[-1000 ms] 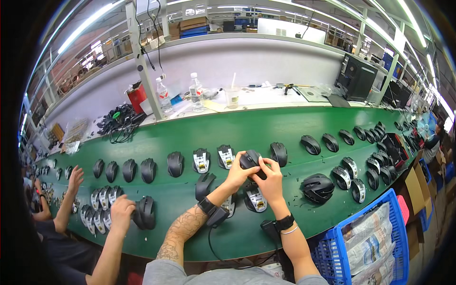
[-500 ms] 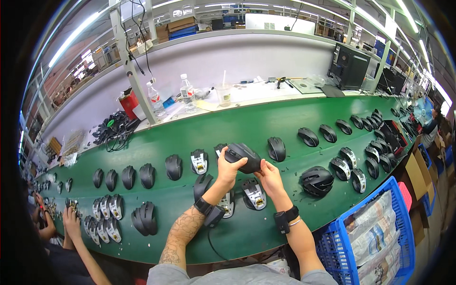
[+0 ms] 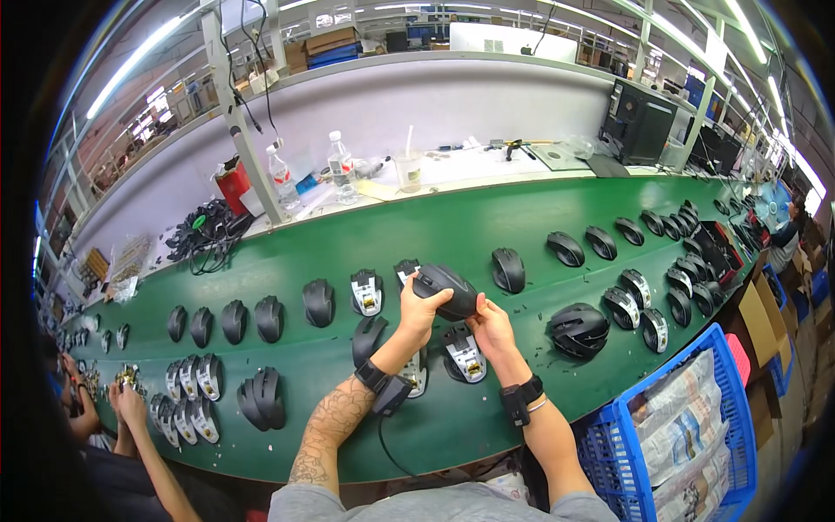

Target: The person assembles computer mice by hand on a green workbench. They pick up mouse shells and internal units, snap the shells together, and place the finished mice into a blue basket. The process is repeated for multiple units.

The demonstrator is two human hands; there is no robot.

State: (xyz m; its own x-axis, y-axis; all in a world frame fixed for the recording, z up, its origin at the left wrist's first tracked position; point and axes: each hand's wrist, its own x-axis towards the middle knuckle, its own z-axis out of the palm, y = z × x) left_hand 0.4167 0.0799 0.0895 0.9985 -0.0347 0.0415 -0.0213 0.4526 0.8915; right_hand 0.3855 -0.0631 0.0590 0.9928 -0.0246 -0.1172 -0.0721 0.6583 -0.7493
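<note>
1. The left hand (image 3: 419, 306) and right hand (image 3: 490, 324) together grip a black computer mouse (image 3: 446, 290) at frame centre, lifted off the green conveyor belt (image 3: 487, 226), likely to bring it up for a close look.
2. Below it, opened mouse bases (image 3: 464, 355) lie grey inside up, within easy reach.
3. Finished black mice (image 3: 508, 269) sit in rows to left and right.
4. A blue crate (image 3: 661, 435) of bagged parts waits at lower right.

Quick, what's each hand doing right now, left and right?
Left hand: closed on the black computer mouse, gripping its left end.
Right hand: holding the same mouse from below at its right end.
</note>
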